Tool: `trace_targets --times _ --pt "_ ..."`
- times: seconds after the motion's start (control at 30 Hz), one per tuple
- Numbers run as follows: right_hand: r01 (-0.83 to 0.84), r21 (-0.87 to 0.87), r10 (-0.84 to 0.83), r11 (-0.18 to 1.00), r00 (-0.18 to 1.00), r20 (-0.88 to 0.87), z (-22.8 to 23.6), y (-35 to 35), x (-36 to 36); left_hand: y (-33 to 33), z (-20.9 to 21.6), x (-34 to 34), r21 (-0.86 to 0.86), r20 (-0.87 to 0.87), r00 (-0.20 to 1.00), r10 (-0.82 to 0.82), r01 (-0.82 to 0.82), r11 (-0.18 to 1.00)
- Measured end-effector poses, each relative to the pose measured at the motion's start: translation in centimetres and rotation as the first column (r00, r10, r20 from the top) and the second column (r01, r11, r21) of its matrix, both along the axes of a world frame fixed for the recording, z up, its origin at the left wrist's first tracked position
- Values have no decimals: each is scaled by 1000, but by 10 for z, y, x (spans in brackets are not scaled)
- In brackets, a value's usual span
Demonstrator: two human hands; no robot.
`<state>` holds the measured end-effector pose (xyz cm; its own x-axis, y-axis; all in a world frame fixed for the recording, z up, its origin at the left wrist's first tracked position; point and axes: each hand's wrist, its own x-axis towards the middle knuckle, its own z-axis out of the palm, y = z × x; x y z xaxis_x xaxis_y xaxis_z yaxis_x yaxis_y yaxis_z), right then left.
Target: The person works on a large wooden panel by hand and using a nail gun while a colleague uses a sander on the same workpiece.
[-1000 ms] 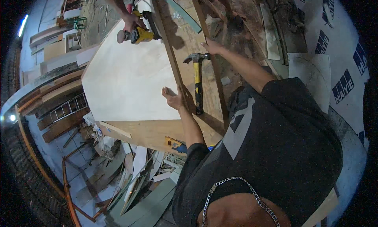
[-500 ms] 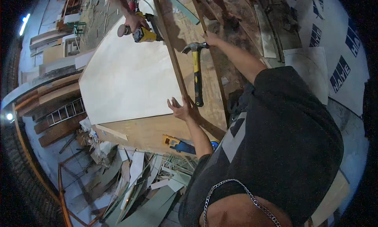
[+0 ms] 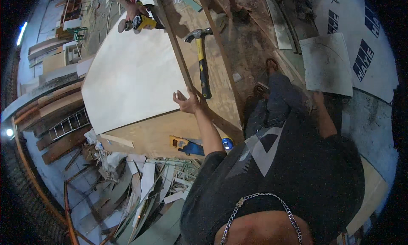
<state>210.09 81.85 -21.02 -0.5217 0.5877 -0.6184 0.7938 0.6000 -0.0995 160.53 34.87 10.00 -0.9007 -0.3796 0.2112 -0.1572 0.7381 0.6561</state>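
Note:
My left hand is at the near end of a long wooden strip, holding it on edge, its fingers curled and apart over the white panel. My right hand hangs low at my right side beside a pale loose sheet; its fingers are too dim to make out. A claw hammer with a yellow-and-black handle lies on the plywood, right of the strip. At the far end, another person's hand grips a yellow-and-black power tool against the strip.
A handsaw and a round blue object lie on the plywood's near edge. Offcuts heap up below it. A second strip runs along the right. A ladder and stacked boards stand left.
My right hand has let go of the second strip at the far right and dropped to my right side. My left hand stays at the strip's end. The view has shifted somewhat.

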Motion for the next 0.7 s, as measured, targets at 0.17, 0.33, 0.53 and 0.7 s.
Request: trace_targets --times 0.17,0.33,0.53,0.7 --pt "142 -126 -137 982 989 47 17 -93 37 0 22 4 -55 -23 1000 2 -3 998" --pt "155 -107 -157 982 988 -8 30 -86 40 1 15 2 -146 34 999 -7 12 989" --pt "215 -145 -197 966 972 125 59 7 -115 13 38 7 -363 155 976 156 -91 927" --pt "191 -458 -433 868 742 -512 34 89 -135 5 16 2 -264 83 996 20 2 964"
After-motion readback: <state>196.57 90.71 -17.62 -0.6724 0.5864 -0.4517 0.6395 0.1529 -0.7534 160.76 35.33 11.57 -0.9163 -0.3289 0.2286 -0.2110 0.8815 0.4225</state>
